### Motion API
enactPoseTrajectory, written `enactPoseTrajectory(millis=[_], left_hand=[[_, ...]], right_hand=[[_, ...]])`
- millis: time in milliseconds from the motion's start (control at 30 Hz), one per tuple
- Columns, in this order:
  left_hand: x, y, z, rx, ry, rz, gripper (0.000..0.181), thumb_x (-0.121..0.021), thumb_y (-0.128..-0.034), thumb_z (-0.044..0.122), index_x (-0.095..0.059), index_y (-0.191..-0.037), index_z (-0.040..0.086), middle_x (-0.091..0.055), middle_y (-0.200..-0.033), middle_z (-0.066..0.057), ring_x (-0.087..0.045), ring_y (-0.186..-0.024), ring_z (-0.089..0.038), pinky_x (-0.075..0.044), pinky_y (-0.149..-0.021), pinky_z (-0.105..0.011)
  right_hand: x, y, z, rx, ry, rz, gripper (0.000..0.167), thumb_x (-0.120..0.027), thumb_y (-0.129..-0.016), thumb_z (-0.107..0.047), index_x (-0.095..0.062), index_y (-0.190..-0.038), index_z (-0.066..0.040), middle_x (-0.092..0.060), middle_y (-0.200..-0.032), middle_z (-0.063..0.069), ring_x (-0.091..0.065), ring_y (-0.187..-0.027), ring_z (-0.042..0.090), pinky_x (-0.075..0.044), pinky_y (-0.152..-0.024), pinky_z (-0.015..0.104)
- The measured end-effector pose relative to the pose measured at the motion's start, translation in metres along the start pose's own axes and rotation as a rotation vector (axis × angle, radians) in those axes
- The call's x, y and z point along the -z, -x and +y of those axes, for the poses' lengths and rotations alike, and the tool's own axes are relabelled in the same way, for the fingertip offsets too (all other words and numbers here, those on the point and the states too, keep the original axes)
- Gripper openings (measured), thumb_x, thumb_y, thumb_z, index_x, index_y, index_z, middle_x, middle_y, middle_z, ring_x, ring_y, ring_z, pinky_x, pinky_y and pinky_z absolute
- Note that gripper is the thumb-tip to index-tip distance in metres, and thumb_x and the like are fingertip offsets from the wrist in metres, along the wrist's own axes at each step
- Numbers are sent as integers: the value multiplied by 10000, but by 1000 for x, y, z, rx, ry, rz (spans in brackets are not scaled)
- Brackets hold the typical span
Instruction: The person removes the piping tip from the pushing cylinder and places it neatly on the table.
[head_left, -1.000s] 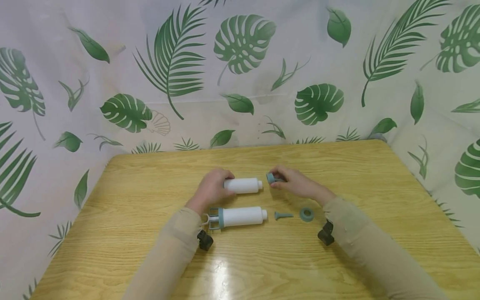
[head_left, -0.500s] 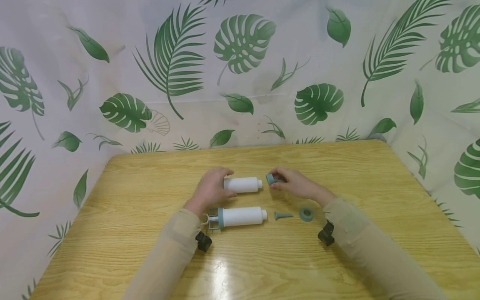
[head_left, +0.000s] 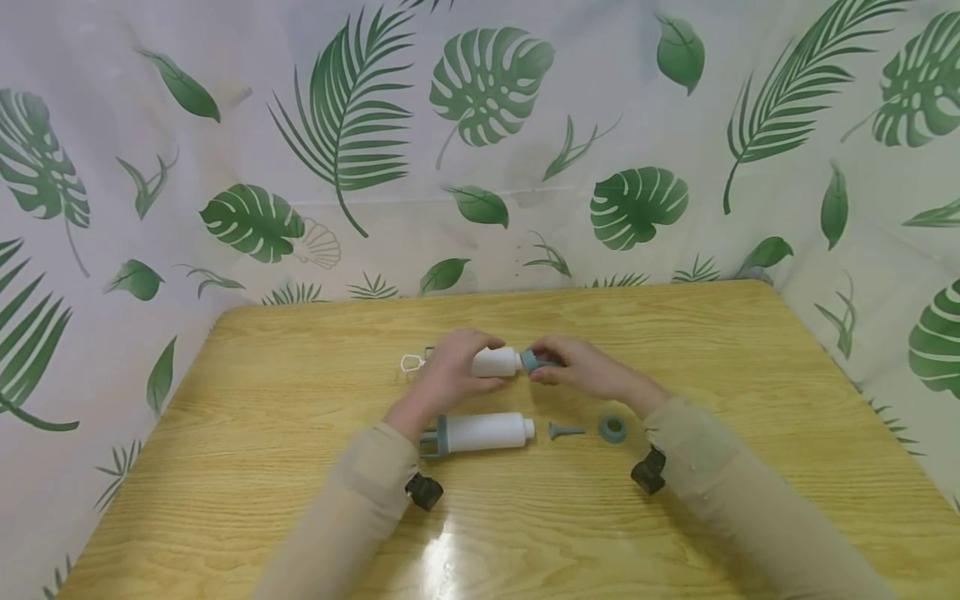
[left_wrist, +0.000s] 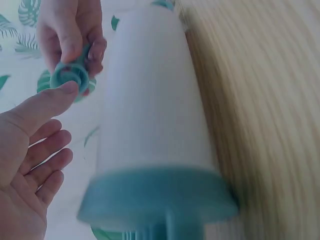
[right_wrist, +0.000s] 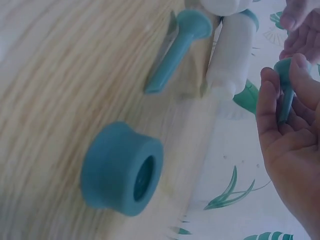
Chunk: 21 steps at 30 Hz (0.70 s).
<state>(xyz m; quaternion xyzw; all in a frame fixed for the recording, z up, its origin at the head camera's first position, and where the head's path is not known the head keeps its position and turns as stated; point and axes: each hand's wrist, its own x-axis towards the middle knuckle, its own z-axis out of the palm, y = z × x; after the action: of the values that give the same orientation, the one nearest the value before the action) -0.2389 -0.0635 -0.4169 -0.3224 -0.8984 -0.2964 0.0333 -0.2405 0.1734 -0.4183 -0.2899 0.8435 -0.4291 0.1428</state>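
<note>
In the head view my left hand (head_left: 452, 371) is over the front half of the far white syringe-like tube (head_left: 495, 362), thumb and fingers spread. The right wrist view shows that tube (right_wrist: 231, 57) lying apart from the hand. My right hand (head_left: 588, 367) pinches a teal nozzle (head_left: 534, 361) with a round hollow end and narrow stem (right_wrist: 285, 102), close to the tube's tip. In the left wrist view my left thumb overlaps the nozzle (left_wrist: 70, 75); whether they touch, I cannot tell. A ring handle (head_left: 412, 362) sticks out at the far tube's back.
A second white tube (head_left: 487, 432) with a teal collar lies nearer on the wooden table (head_left: 525, 533). To its right are a loose teal nozzle (head_left: 566, 430) and a teal ring (head_left: 612, 429). A leaf-patterned curtain (head_left: 525, 233) stands behind the table.
My left hand has moved right along the far tube, uncovering its ring handle. My right hand has shifted slightly left with the nozzle, nearer the tube's tip.
</note>
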Motion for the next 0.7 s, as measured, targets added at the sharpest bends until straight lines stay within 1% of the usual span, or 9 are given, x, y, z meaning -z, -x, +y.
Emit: enactPoseTrajectory(millis=[133, 300, 433, 500, 633, 700], left_hand=[[-4, -1, 8, -20, 18, -10, 443, -786, -803, 248, -642, -1163, 34, -642, -1156, -69, -553, -1104, -232, -430, -964, -364], [-9, 0, 13, -52, 6, 12, 374, -779, -807, 261, -674, -1103, 59, -659, -1088, -58, -579, -1042, -214, -466, -906, -333], [-11, -1, 16, -39, -1, 11, 326, -777, -809, 259, -699, -1073, 83, -681, -1055, -35, -595, -1011, -191, -476, -884, -311], [-11, -1, 17, -25, 6, 7, 325, -772, -817, 251, -696, -1085, 84, -685, -1063, -37, -601, -1014, -189, -472, -895, -312], [-11, -1, 18, -21, 30, 5, 342, -759, -831, 218, -673, -1124, 63, -674, -1097, -69, -604, -1034, -209, -462, -922, -328], [-12, 0, 16, -27, 27, 11, 347, -755, -834, 213, -666, -1133, 61, -670, -1102, -74, -604, -1034, -211, -460, -923, -328]], right_hand=[[-2, 0, -3, 20, -27, -19, 272, -604, -935, -110, -563, -1164, 33, -650, -993, 99, -617, -864, 235, -532, -768, 475], [-3, 1, -6, 31, -15, -29, 250, -603, -935, -116, -578, -1151, 9, -657, -987, 83, -616, -832, 212, -536, -754, 459], [-4, 1, -9, 25, -1, -33, 244, -602, -936, -117, -579, -1151, -5, -656, -970, 63, -603, -804, 175, -530, -744, 467], [-4, 1, -9, 19, -6, -34, 241, -602, -935, -108, -578, -1150, -2, -656, -968, 64, -603, -804, 173, -529, -746, 476], [-4, 2, -10, 6, -12, -28, 246, -608, -930, -95, -576, -1150, 12, -661, -971, 71, -618, -818, 174, -542, -750, 445], [-4, 2, -9, 8, -6, -25, 260, -611, -929, -88, -574, -1163, 19, -664, -970, 80, -627, -820, 189, -546, -746, 440]])
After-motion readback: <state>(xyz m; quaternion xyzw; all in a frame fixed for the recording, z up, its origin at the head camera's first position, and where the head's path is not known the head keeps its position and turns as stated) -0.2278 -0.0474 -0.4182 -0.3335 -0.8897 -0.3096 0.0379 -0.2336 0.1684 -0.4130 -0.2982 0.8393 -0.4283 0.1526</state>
